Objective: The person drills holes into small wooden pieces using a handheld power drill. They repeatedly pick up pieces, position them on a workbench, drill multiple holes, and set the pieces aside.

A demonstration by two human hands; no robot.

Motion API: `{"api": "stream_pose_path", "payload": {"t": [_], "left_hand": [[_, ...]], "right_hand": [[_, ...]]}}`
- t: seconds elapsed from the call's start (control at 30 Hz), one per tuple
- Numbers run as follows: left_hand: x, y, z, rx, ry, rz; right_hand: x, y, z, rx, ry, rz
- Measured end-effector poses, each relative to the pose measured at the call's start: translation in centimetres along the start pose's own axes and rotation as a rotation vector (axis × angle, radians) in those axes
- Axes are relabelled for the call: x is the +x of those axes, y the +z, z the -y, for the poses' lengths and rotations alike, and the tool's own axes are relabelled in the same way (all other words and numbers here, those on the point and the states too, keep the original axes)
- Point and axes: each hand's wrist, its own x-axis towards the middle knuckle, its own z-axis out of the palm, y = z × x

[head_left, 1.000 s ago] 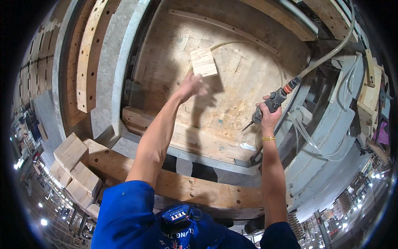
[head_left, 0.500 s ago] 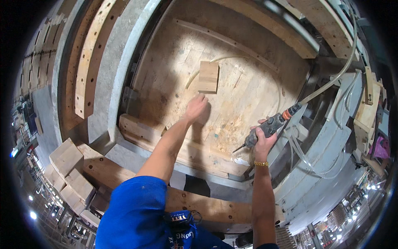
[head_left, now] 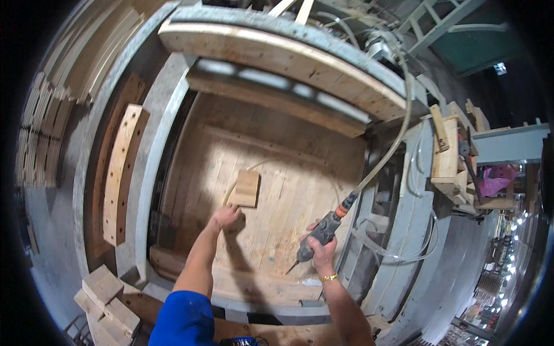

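In my right hand (head_left: pixel 323 249) is a dark air drill (head_left: pixel 324 229), an orange ring near its hose end. Its thin bit points down and to the left, above the wooden panel floor (head_left: pixel 271 225). My left hand (head_left: pixel 226 216) reaches in with its fingers curled closed, at the lower edge of a flat wooden block (head_left: pixel 247 187). Whether the fingertips touch the block, and what they hold, if anything, is hidden. The block lies on the panel, with a thin pale hose (head_left: pixel 229 193) curving out from beside it.
A grey metal frame (head_left: pixel 164 132) with wooden beams (head_left: pixel 121 179) surrounds the panel. From the drill a pale hose (head_left: pixel 384 158) runs up to the far right. Stacked wooden blocks (head_left: pixel 107 300) stand at the near left. Clear tubing (head_left: pixel 398 251) loops over the right side.
The view has shifted, bringing more of the far beam and right side into sight. My left fingers now appear closer to the block's lower edge. The drill stays in my right hand.
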Motion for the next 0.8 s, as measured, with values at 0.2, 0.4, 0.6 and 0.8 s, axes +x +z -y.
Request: {"api": "stream_pose_path", "payload": {"t": [0.2, 0.4, 0.6, 0.8], "left_hand": [[0.7, -1.9, -3.2, -0.471, -0.442, -0.345], [-0.5, -4.4, -7.3, -1.122, -1.01, -0.387], [-2.5, -14.7, -11.4, -2.239, -0.204, -0.175], [-10.1, -24.9, -16.8, -2.301, 0.023, -0.447]], "right_hand": [[-0.3, -0.3, 1.6, 0.066, -0.018, 0.024], [-1.9, 1.0, 4.7, 0.173, 0.03, 0.109], [-5.6, 3.2, 10.2, 0.581, 0.076, 0.272], [-11.7, 4.0, 18.2, 0.464, 0.123, 0.402]]}}
